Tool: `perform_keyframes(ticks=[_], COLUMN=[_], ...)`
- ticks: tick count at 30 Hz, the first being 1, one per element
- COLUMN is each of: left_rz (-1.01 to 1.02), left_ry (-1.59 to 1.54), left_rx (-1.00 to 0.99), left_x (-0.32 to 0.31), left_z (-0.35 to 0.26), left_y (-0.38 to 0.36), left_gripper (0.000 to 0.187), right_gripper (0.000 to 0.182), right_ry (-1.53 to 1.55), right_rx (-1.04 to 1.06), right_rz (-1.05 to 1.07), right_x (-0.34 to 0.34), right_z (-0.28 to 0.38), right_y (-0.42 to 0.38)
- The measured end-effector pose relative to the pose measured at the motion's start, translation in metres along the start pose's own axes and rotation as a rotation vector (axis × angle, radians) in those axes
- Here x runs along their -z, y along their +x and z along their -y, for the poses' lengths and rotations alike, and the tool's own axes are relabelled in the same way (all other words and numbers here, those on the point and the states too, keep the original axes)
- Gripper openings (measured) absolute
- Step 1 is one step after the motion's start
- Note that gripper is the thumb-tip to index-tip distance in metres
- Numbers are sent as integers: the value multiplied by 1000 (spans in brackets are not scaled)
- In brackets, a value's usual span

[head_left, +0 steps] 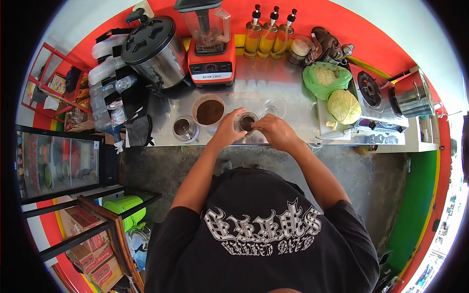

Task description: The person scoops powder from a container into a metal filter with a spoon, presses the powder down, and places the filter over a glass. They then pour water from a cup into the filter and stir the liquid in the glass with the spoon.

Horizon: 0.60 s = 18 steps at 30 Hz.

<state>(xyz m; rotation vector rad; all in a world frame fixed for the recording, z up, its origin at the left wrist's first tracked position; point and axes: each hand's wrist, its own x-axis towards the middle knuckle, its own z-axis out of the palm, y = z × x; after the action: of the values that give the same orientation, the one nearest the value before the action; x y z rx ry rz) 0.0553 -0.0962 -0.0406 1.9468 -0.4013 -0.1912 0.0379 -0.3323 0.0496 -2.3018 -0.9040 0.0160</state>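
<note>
On the steel counter, near its front edge, stands a small clear cup (247,122) with dark brown contents. My left hand (227,130) is wrapped round the cup's left side. At the cup's right rim are the pinched fingers of my right hand (276,132); what they hold, if anything, is too small to tell. Left of my hands sits a tub of dark brown powder (210,112), with a clear container (185,129) of dark contents beside it. Behind my right hand is an empty clear glass (274,108).
A red blender (211,66), a large steel pot (161,58) and oil bottles (268,36) line the back of the steel counter (244,93). To the right are a cabbage (344,107), a green bag (325,78) and a stove (370,90) with a pot (414,95).
</note>
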Motion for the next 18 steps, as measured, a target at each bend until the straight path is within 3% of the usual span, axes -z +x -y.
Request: perform_keyframes(ticks=[5, 11, 18], left_rz=[-35, -41, -105], left_ry=[70, 69, 86], left_rx=[-12, 6, 2], left_x=[-2, -4, -9], left_z=[-5, 5, -5], left_y=[-5, -4, -7], left_gripper=[85, 85, 82], right_gripper=[26, 26, 25], right_ry=[-81, -19, -13], right_rx=[-118, -40, -151], right_rz=[-95, 46, -148], right_x=[-10, -6, -7], right_z=[0, 11, 2], right_y=[10, 1, 4])
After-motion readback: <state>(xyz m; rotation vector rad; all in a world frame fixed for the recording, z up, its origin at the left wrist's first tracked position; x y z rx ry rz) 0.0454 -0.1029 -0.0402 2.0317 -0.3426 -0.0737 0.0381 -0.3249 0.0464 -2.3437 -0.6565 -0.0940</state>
